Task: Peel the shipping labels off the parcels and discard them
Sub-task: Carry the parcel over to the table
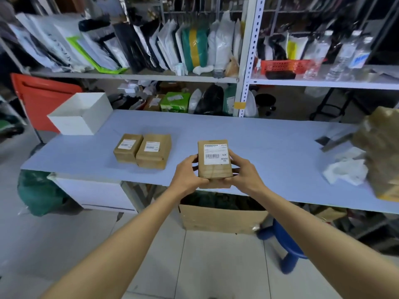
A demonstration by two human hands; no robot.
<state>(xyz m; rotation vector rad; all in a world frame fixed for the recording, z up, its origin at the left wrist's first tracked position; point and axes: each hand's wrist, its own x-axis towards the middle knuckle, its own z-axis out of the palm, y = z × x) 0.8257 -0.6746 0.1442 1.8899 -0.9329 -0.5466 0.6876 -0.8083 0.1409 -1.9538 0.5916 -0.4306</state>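
I hold a small brown taped parcel point(214, 174) over the front edge of the table, gripped from both sides. My left hand point(188, 172) clasps its left side and my right hand point(241, 169) its right side. A white shipping label point(215, 153) with a barcode and "MX MXRC 03" covers the parcel's upper face. Two more brown parcels lie side by side on the table to the left: one point(127, 148) and another point(153, 151), each with a small white label on top.
The pale blue table point(269, 147) also bears an open white box point(81, 114) at the far left, crumpled white paper point(345, 171) and a large brown wrapped bundle point(382, 152) at the right. An open cardboard carton point(222, 219) and a blue stool point(285, 242) stand under the table. Shelves full of packages rise behind.
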